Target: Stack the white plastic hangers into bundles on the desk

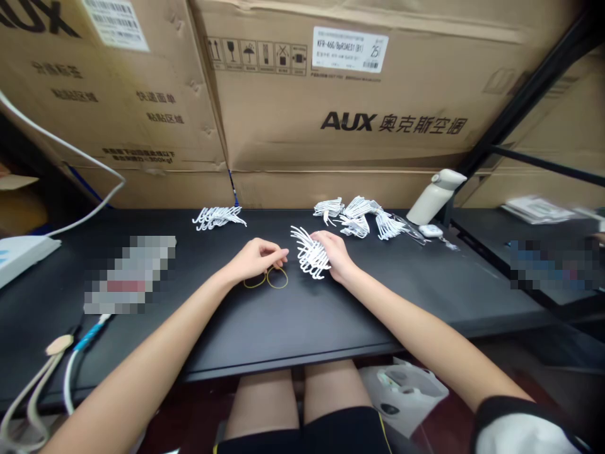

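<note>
My right hand (334,255) is closed around a bundle of white hooks (312,257), thin bent pieces whose curved ends hang toward me and whose straighter ends fan out at the upper left. To the left of it, over the black table, is my left hand (261,257), with thumb and fingers pressed together. Two thin yellow rubber-band loops, a left one (255,285) and a right one (277,287), show just below those fingers; their upper parts are hidden by the hand. A small gap separates my left fingertips from the hooks.
White hooks (218,217) lie in a row at the back left; several bundles (357,211) sit back right. A cream bottle (435,197) and a white case (431,231) stand beyond. A blurred-out object (132,271) lies left. Cardboard boxes (283,139) wall the back.
</note>
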Tool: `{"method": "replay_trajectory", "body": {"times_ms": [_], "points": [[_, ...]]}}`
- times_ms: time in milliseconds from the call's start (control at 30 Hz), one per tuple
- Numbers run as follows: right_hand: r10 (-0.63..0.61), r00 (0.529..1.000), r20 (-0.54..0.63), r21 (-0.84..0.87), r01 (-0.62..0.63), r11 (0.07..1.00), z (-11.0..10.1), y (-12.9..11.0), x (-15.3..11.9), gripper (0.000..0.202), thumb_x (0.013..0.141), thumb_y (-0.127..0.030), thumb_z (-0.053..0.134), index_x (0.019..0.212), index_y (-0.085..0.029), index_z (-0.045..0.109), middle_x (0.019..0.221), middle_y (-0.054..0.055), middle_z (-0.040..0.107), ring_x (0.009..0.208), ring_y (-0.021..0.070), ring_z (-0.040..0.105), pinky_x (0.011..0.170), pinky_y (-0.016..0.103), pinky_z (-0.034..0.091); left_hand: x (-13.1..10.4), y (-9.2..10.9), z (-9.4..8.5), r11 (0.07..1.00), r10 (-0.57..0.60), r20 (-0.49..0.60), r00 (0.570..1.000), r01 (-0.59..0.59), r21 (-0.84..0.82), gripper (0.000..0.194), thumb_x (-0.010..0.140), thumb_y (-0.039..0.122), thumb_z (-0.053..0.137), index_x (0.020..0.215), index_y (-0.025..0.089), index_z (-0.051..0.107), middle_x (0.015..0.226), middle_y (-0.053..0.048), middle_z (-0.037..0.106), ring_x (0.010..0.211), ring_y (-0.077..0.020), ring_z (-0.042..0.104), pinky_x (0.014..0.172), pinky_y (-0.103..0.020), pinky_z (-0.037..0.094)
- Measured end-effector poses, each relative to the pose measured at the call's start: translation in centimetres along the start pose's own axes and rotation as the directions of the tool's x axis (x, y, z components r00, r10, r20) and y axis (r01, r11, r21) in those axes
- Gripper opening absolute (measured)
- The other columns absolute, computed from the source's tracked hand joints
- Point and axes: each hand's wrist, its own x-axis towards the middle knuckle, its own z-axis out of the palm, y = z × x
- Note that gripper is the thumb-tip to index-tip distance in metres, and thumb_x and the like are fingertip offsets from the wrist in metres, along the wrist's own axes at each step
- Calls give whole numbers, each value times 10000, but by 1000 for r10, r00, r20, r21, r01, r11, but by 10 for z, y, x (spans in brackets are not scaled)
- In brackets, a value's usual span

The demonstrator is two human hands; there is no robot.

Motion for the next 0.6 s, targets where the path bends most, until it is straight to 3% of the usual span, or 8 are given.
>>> {"method": "replay_trajectory", "body": {"times_ms": [67, 133, 233, 333, 400, 500, 600], "points": [[-3, 1000, 2, -4, 3, 1000, 0, 0, 0, 146, 618, -296, 665, 653, -158, 635, 540, -39, 536, 521, 107, 475, 503, 231, 346, 1, -4, 0, 987, 112, -58, 992, -104, 126, 333, 800, 463, 596, 670, 182, 719, 692, -67, 706, 649, -181, 637, 499, -220, 443], [-6, 1000, 1, -7, 6, 1000, 0, 0, -1, 141, 619, -293, 663, 650, -159, 634, 540, -38, 535, 521, 109, 472, 505, 235, 344, 1, -7, 1, 932, 267, -132, 955, -220, 289, 303, 823, 418, 581, 676, 186, 710, 734, -57, 702, 675, -172, 622, 557, -229, 453], [-11, 1000, -9, -7, 11, 1000, 0, 0, -1, 132, 620, -286, 655, 646, -159, 632, 539, -37, 532, 517, 110, 462, 503, 237, 332, -3, -5, 3, 793, 497, -259, 828, -312, 523, 237, 853, 368, 561, 794, 185, 700, 827, -62, 684, 762, -180, 603, 630, -255, 465], [-23, 999, -31, 12, 24, 1000, 2, 0, 0, 112, 622, -272, 637, 632, -164, 613, 536, -44, 516, 516, 106, 448, 507, 236, 324, -8, 4, 6, 655, 674, -291, 679, -368, 660, 227, 841, 366, 599, 954, 184, 673, 944, -81, 675, 887, -205, 594, 718, -294, 489], [-30, 999, -40, 27, 31, 999, 3, -1, -1, 120, 618, -278, 640, 618, -168, 592, 539, -49, 508, 527, 103, 446, 518, 234, 331, -10, 11, 10, 520, 788, -208, 580, -445, 729, 336, 798, 408, 656, 1044, 180, 647, 999, -100, 671, 939, -226, 595, 791, -333, 499], [-23, 1000, -15, 82, 24, 996, 7, -2, -5, 161, 609, -299, 671, 613, -169, 576, 565, -52, 513, 568, 103, 468, 550, 230, 358, -11, 19, 20, 278, 899, 10, 438, -587, 760, 526, 741, 497, 696, 1140, 165, 606, 1087, -141, 660, 1035, -270, 592, 893, -394, 486], [21, 998, 64, 177, -32, 984, 13, -5, -13, 182, 614, -305, 694, 627, -167, 575, 604, -46, 539, 608, 104, 494, 589, 228, 386, -8, 22, 31, 137, 914, 156, 374, -647, 750, 558, 760, 535, 664, 1162, 155, 589, 1125, -165, 656, 1076, -298, 588, 918, -440, 472]]}}
